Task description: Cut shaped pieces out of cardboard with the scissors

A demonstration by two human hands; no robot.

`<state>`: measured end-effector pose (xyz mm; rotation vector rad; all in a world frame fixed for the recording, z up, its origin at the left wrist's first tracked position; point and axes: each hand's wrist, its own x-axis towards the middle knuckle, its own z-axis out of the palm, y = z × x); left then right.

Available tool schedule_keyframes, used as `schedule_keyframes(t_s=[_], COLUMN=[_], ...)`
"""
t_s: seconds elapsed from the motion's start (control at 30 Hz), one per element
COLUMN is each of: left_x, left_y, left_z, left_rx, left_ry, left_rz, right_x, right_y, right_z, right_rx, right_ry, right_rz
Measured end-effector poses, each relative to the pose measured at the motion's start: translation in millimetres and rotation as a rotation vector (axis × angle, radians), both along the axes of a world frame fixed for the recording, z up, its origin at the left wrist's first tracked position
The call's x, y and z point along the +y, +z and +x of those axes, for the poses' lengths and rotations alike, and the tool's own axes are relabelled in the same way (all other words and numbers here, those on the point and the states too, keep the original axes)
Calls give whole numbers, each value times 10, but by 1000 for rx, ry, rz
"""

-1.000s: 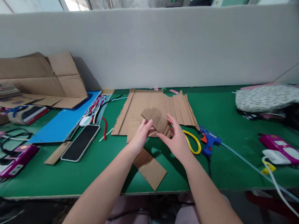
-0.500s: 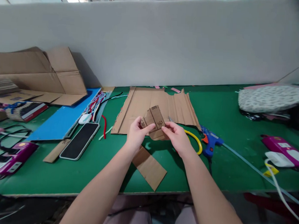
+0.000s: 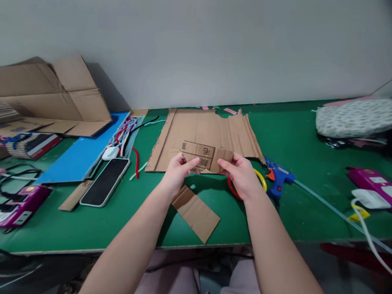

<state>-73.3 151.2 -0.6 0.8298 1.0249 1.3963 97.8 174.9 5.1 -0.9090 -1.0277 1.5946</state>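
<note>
Across the back of the workspace stands a pale partition [image 3: 200, 47], and the green table [image 3: 294, 129] runs from its foot to a near edge just before the person's lap. At the far left, folded cardboard [image 3: 29, 87] leans up; the flat cardboard sheet [image 3: 197, 127] lies centrally, its left edge fairly straight, its far right edge torn and notched. A blue board [image 3: 81, 157] slants toward the left. Over the sheet's near edge, the left hand [image 3: 177, 172] and right hand [image 3: 243, 175] pinch a printed cardboard piece [image 3: 200, 152] between thumbs and fingers, one at each end; whether it touches the sheet, I cannot tell. The phone [image 3: 106, 182] lies well left of the forearms, with green surface between. Between the forearms, a loose cardboard rectangle [image 3: 196, 214] rests askew, one corner near the table edge. The blue glue gun [image 3: 279, 179] sits just beside the sheet's near right corner, leaving the right hand little room outward; a yellow loop [image 3: 262, 181] and a red loop [image 3: 233, 190] show beside that hand.
</note>
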Motion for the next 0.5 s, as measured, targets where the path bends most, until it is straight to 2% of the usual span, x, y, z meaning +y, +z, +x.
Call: schedule_keyframes(t_s=[0.17, 0.23, 0.3, 0.37, 0.43, 0.5], left_x=[48, 38, 11, -13, -19, -3], left_y=[-39, -43, -41, -37, -39, -46], left_z=[-58, -52, -17, 26, 48, 39], left_rx=[189, 295, 356, 326, 250, 186], left_ry=[264, 221, 61, -55, -29, 77], left_rz=[189, 240, 198, 134, 113, 124], right_x=[-1, -9, -15, -17, -18, -22], right_y=[-7, -22, -49, -73, -78, -62], right_z=[47, 66, 67, 52, 31, 12], right_rx=[-214, -312, -377, -413, -379, -285], right_ry=[-77, -51, -27, -55, -93, -62], right_rz=[149, 227, 276, 293, 271, 215])
